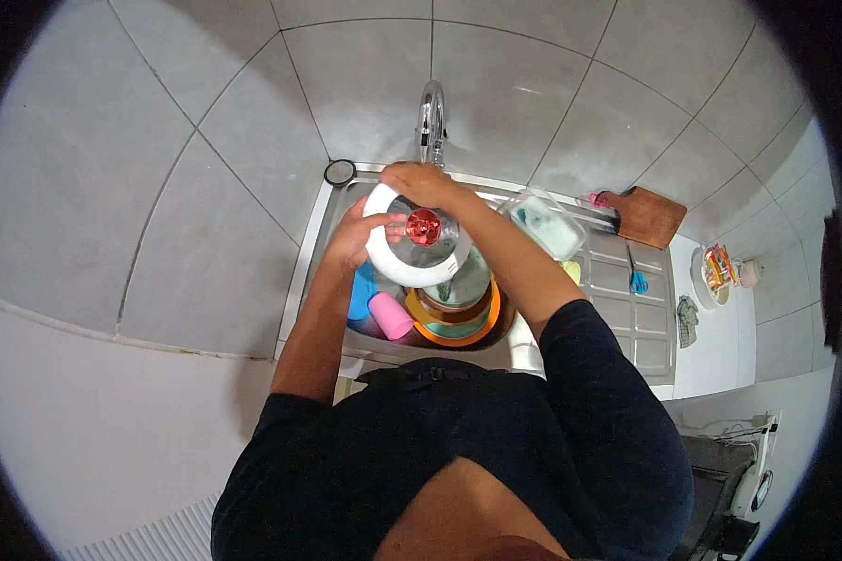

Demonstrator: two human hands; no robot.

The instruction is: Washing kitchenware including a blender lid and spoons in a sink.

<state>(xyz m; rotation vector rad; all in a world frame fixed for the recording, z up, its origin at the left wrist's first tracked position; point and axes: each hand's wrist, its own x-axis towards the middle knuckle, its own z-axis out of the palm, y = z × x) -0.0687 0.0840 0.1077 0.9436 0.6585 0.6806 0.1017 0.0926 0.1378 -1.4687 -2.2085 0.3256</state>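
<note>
Over the stainless steel sink basin (337, 217) I hold a round lid (414, 273) with a broad white rim, a clear centre and a red knob (423, 227). My left hand (354, 235) grips its left side, fingers reaching across toward the knob. At the far edge, just in front of the chrome faucet (431, 119), my right hand (417, 184) is on the rim; its fingertips are partly hidden. Below the lid lie a pink cup (391, 315), a blue plastic item (362, 291) and stacked dishes, including an orange-rimmed bowl (491, 324).
Right of the basin sits a clear plastic container (551, 228) of suds. Farther right are a wooden cutting board (649, 217) against the wall, blue-handled scissors (638, 282), a cloth (687, 321) and a white bowl (705, 284) of colourful packets. A round dark-topped object (340, 172) occupies the back-left corner.
</note>
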